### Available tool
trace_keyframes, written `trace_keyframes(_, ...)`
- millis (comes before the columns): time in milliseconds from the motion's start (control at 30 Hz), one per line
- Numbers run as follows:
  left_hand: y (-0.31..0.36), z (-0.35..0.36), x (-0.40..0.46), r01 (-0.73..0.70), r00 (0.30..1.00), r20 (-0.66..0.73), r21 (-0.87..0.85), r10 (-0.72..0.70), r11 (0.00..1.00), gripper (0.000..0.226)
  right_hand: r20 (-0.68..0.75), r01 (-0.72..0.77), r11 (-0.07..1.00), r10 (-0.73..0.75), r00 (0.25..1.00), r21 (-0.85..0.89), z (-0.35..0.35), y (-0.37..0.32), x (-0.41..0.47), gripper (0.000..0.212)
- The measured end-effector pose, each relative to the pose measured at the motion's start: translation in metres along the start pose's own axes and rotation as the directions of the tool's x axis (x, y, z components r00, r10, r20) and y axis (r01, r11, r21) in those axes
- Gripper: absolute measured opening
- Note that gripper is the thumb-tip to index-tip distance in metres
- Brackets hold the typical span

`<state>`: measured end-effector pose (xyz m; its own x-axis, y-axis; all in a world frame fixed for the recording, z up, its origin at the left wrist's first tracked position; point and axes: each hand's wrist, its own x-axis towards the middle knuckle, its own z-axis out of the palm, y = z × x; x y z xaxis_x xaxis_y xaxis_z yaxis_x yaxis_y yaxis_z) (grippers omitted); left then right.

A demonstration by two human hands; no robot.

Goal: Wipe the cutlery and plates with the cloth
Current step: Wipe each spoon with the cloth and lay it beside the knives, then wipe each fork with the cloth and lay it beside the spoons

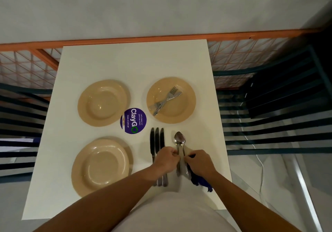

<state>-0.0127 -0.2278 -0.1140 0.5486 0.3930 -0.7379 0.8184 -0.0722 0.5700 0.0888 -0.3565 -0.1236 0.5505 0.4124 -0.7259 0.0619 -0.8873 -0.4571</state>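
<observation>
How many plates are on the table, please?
3. One plate is at the far left, one plate at the far right holds forks, and one plate is near left. None seems hidden.
</observation>
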Motion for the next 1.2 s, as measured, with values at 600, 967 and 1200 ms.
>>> trace_keyframes(600,-0.008,0.013,-0.003,-0.043,0.999,-0.012,0.054,0.044,0.998,0.025,-0.075,0.068,0.924,-0.104,0.992,-0.376,0.008,-0.002,0.005,0.023)
trace_keyframes(967,0.014,-0.047,0.022,-0.117,0.973,-0.186,0.112,0.136,0.987,0.03,0.105,0.016,0.966,-0.045,0.993,0.26,-0.055,-0.05,-0.006,0.029)
trace_keyframes(1200,0.055,-0.111,0.069,-0.195,0.887,-0.358,0.282,0.291,0.939,0.021,0.089,0.023,0.81,-0.093,0.992,0.586,-0.096,-0.097,0.017,0.04)
